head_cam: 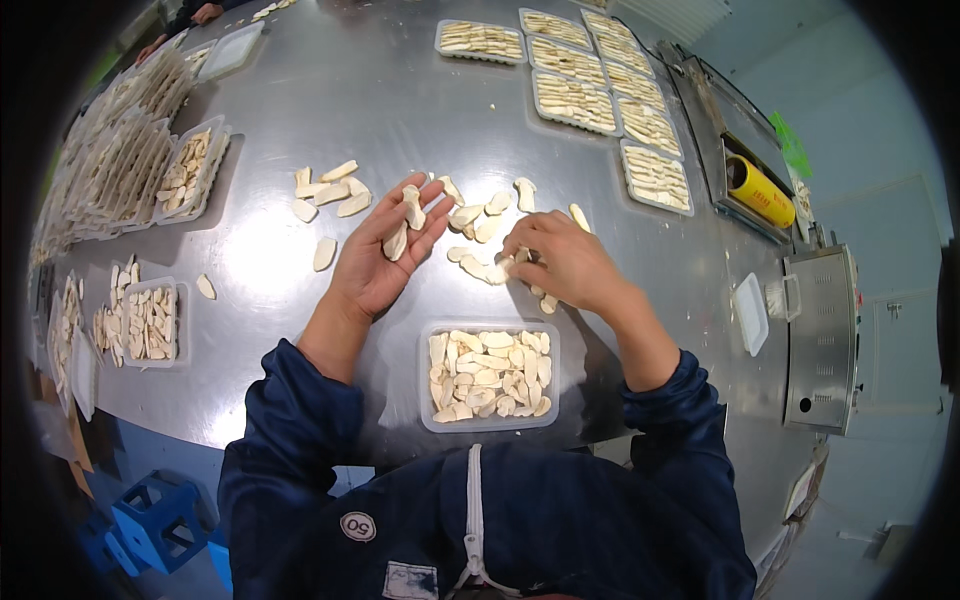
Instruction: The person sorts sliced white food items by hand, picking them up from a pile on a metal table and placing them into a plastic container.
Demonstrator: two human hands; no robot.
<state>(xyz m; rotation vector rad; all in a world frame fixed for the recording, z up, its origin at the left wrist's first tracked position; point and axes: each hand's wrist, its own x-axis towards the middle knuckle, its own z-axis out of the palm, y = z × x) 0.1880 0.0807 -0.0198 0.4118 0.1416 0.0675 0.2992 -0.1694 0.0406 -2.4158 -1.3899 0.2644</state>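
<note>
Palm up, my left hand (382,247) holds a few pale mushroom slices (413,208) across its fingers. My right hand (562,255) is bent down over the loose slices on the steel table, with a mushroom slice (522,256) between its thumb and fingers. More loose mushroom slices (489,228) lie between the two hands, and another small group (332,193) lies beyond my left hand. Close to my body stands a clear plastic tray (490,428) filled with mushroom slices (491,371), laid side by side and overlapping.
Filled trays (574,101) stand at the back right of the steel table (360,90). Stacked trays (124,165) and a smaller filled tray (152,322) are at left. A machine with a yellow roll (761,193) is at right. Another person's hand (207,13) shows at the far left.
</note>
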